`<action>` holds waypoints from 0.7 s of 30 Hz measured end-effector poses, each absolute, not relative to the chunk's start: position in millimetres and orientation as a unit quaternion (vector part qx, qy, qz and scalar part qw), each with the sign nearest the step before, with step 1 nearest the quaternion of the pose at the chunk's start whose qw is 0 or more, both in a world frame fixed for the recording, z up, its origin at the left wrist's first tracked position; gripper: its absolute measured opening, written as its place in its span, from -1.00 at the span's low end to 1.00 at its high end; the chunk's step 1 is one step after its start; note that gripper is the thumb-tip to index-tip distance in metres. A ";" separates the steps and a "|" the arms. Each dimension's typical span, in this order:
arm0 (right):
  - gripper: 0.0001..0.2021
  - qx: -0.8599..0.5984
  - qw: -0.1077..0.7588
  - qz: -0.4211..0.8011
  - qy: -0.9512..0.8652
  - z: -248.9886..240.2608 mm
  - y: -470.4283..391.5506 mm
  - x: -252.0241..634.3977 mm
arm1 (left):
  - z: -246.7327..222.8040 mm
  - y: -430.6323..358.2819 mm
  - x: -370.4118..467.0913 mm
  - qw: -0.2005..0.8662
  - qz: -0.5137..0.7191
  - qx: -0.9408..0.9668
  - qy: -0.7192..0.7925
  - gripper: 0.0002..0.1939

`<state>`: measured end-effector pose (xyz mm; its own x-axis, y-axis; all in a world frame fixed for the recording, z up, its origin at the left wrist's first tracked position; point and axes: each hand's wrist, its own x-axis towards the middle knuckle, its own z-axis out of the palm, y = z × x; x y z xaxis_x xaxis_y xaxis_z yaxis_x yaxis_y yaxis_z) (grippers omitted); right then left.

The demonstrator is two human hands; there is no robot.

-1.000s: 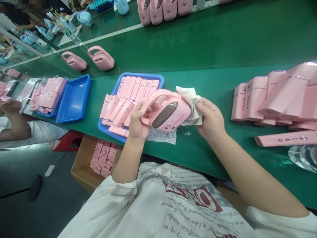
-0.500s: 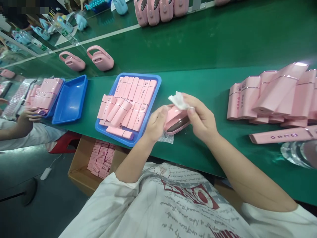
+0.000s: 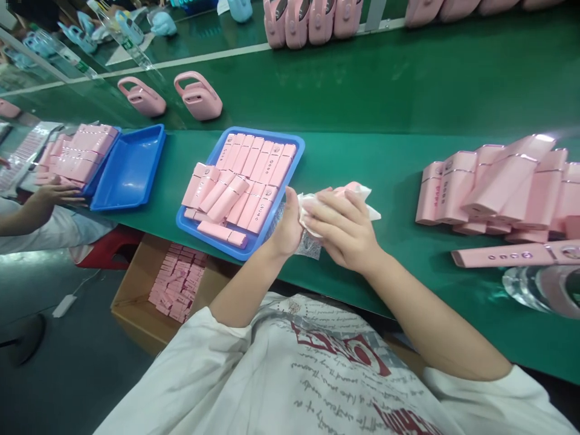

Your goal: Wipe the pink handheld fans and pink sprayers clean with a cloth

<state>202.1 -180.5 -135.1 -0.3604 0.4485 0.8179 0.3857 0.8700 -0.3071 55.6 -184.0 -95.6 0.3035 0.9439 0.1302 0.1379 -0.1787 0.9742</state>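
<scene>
My left hand (image 3: 289,226) grips one end of a rounded pink device (image 3: 351,186), which is now mostly hidden. A white tissue (image 3: 374,212) is draped over the device. Across the top of it my right hand (image 3: 342,226) presses the tissue down, fingers close together. Below my hands a piece of clear plastic (image 3: 310,246) lies on the green table. Just left of my left hand stands a blue tray (image 3: 296,148) of slim pink cases (image 3: 226,199), some in rows and some piled loosely.
More pink cases (image 3: 493,187) are stacked at right, beside a clear bottle (image 3: 528,290). Two pink handled devices (image 3: 199,99) stand at the back. Another blue tray (image 3: 129,172) is farther left, near another person's hand (image 3: 57,193). Below the table edge sits a cardboard box (image 3: 129,290).
My right hand has moved from pinching the tissue at the device's upper edge to lying across it. The tissue now covers the device, and its dark panel is hidden. The view has shifted slightly.
</scene>
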 end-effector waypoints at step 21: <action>-0.68 -0.467 0.639 0.526 -0.313 -146.3 -158.0 206.3 | -126.4 -197.1 68.2 0.131 0.462 0.810 0.338 -0.50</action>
